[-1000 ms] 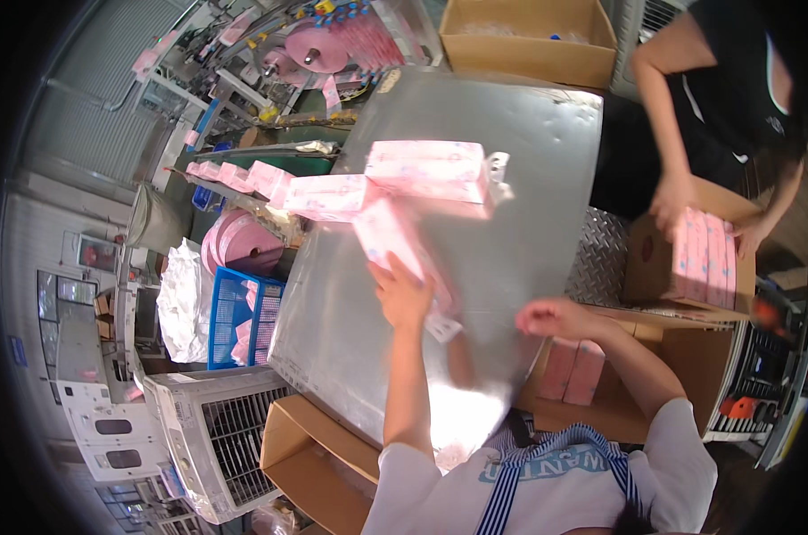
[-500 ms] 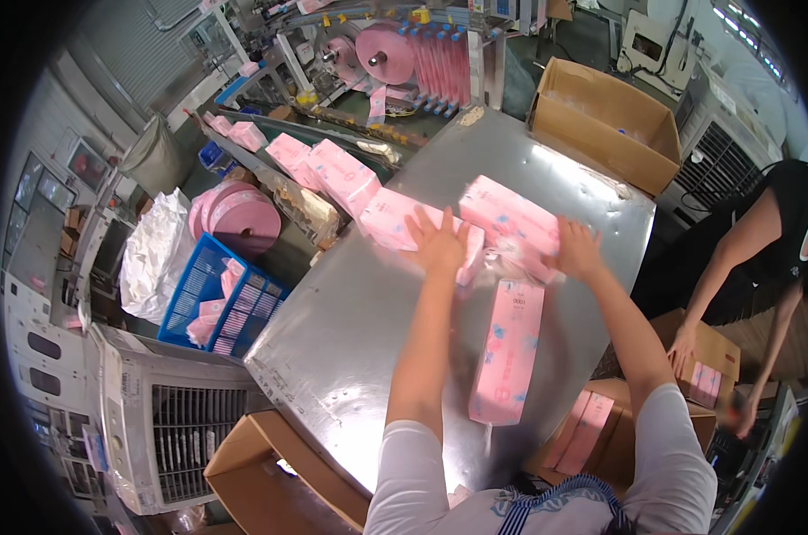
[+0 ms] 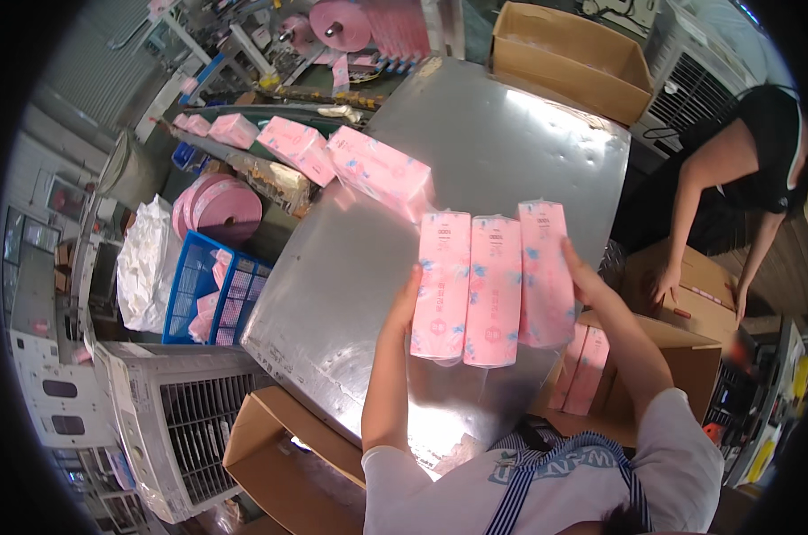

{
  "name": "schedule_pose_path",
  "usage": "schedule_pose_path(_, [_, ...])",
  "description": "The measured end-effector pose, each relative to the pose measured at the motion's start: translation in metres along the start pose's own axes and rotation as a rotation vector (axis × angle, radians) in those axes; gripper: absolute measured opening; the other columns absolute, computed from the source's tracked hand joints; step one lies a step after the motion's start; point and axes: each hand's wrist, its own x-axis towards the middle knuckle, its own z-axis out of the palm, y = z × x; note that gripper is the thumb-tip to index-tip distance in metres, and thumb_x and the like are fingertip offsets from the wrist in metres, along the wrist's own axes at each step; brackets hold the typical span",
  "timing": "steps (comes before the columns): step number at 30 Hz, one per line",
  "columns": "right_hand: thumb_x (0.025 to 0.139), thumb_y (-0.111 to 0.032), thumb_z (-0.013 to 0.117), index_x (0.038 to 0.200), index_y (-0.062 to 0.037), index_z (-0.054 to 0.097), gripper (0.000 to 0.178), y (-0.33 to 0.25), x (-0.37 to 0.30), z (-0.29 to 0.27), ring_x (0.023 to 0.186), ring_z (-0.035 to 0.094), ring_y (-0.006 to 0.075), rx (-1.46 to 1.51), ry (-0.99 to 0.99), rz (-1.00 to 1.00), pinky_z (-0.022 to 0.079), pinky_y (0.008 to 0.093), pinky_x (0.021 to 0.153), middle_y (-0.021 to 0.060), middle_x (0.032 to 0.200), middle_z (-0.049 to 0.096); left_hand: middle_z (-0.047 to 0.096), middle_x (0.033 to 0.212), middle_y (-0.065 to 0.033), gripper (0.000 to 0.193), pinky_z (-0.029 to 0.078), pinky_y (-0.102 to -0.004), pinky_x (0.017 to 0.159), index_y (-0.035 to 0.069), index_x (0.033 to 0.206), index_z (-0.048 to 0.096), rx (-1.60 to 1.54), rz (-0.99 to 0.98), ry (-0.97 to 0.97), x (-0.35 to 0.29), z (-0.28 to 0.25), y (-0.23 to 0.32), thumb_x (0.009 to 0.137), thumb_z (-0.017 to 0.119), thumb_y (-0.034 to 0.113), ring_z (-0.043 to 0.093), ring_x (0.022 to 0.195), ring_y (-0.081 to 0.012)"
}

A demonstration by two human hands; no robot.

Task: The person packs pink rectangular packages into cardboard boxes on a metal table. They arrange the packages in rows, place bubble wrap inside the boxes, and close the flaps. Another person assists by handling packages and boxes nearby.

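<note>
Three pink plastic-wrapped tissue packs (image 3: 493,290) with blue prints stand side by side in a row, squeezed between my two hands. My left hand (image 3: 409,301) presses on the outer side of the left pack (image 3: 441,285), its fingers partly hidden behind it. Against the outer side of the right pack (image 3: 547,272) lies my right hand (image 3: 584,275), its thumb showing along the edge. The row is over the metal table (image 3: 333,303); whether it touches the top I cannot tell. Another pack (image 3: 382,169) lies slanted beyond them, at the conveyor's end.
More packs (image 3: 295,147) queue on the conveyor at the far left. An open carton (image 3: 663,357) with packs inside stands at the right, where a co-worker's hands (image 3: 667,283) rest on a box. Other cartons (image 3: 569,62) and a blue crate (image 3: 187,290) surround the table.
My hands have gathered three packs into an upright-lying row and drawn it nearer to me. A further pack has slid from the conveyor onto the table's far left. The view has shifted.
</note>
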Motion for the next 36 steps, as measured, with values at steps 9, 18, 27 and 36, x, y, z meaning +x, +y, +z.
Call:
schedule_pose_path(9, [0.084,-0.038,0.068,0.141,-0.0009,0.03,0.078,0.025,-0.107,0.039,0.122,0.046,0.0249,-0.245,-0.056,-0.434,0.038,0.0372,0.102,0.0145,0.135,0.046,0.056,0.125,-0.0075,0.067,0.043,-0.0327,0.094,0.002,0.134,0.045,0.088,0.279,-0.136,-0.102,-0.023,-0.036,0.08,0.069,0.035,0.053,0.114,-0.0169])
schedule_pose_path(18, [0.074,-0.006,0.076,0.129,-0.0012,0.045,0.063,0.095,-0.244,-0.013,0.109,0.055,0.0166,-0.202,-0.033,-0.479,0.046,0.0323,0.092,0.0076,0.119,0.058,0.059,0.117,-0.0064,0.065,0.045,-0.0314,0.092,0.001,0.125,0.053,0.611,-0.041,-0.372,-0.184,0.061,-0.055,0.07,0.082,0.02,0.054,0.109,-0.0157])
schedule_pose_path(27, [0.08,-0.016,0.074,0.126,0.0023,0.045,0.057,0.189,-0.395,-0.175,0.103,0.059,0.0186,-0.026,0.581,-0.563,0.048,0.0331,0.089,0.0089,0.112,0.061,0.054,0.126,-0.0046,0.066,0.042,-0.0357,0.094,0.003,0.132,0.046,0.461,-0.184,-0.887,-0.113,0.271,-0.178,0.082,0.072,0.039,0.049,0.116,-0.0195])
schedule_pose_path(36, [0.066,-0.016,0.079,0.143,-0.0069,0.025,0.094,0.221,-0.39,-0.207,0.13,0.033,0.0405,-1.155,1.0,-0.038,0.036,0.0457,0.104,0.0197,0.138,0.035,0.048,0.135,-0.0203,0.103,0.047,-0.0418,0.091,0.006,0.146,0.021,1.435,0.391,-0.554,-0.094,0.364,-0.295,0.067,0.08,0.038,0.054,0.114,-0.0367])
